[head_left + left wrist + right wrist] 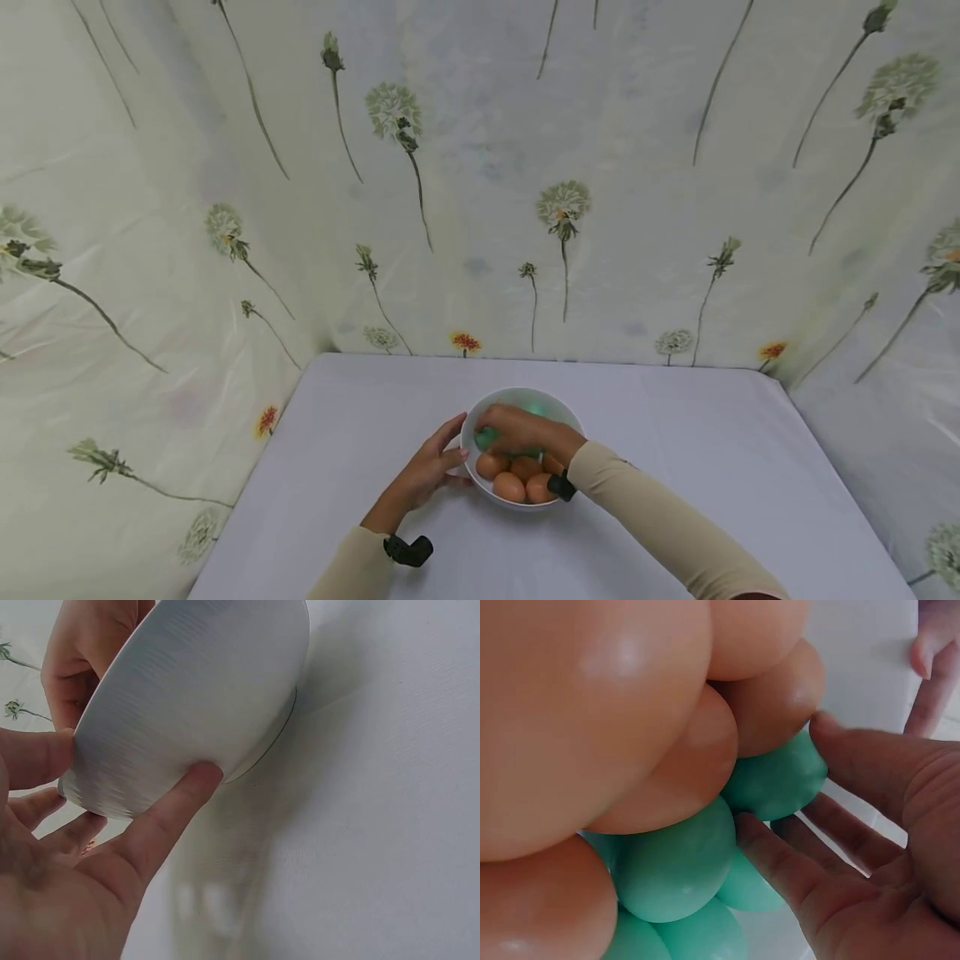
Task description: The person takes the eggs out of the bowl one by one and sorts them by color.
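Note:
A white bowl (517, 397) stands on the table with several brown eggs (509, 487) in its near part and green eggs (676, 864) beside them. My left hand (426, 472) holds the bowl at its left side. In the left wrist view its thumb meets the rim, and one finger presses the outer wall (217, 682). Down inside the bowl, my right hand (519, 428) has thumb and finger on either side of a green egg (778, 777), which touches a brown egg (776, 697). From the head view, my right hand and forearm cover part of the eggs.
A white cloth covers the table (360, 400). Curtains (472, 192) with a dandelion print rise behind it and along both sides. Each wrist carries a black camera (408, 551).

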Action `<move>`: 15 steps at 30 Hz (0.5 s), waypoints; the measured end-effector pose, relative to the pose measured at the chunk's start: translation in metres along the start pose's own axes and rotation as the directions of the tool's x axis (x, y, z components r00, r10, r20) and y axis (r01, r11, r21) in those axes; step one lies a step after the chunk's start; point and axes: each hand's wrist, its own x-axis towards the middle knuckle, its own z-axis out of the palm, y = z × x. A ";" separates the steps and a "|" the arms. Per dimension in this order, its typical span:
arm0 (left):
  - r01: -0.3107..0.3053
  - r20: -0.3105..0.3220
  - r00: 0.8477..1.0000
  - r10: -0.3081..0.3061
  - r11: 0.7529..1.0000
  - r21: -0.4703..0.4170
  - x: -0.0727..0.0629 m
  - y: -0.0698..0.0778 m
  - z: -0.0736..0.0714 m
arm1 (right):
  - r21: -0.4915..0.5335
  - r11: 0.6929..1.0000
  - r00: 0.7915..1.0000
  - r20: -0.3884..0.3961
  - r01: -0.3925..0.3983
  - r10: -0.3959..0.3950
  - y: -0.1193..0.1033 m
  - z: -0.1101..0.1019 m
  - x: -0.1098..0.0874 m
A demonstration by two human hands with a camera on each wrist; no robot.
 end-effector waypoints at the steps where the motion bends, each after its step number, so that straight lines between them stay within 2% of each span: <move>1: 0.000 0.000 1.000 0.000 1.000 -0.001 0.000 0.000 0.000 | -0.007 1.000 1.000 0.003 0.001 -0.001 0.000 0.001 0.000; 6: 0.003 -0.001 1.000 -0.003 1.000 -0.001 -0.001 -0.001 0.001 | -0.075 0.997 1.000 0.021 -0.020 0.021 0.001 0.004 0.004; 15: 0.008 0.002 1.000 -0.008 1.000 0.014 0.000 -0.003 -0.001 | -0.043 0.999 0.999 0.041 -0.011 0.013 0.006 0.006 0.008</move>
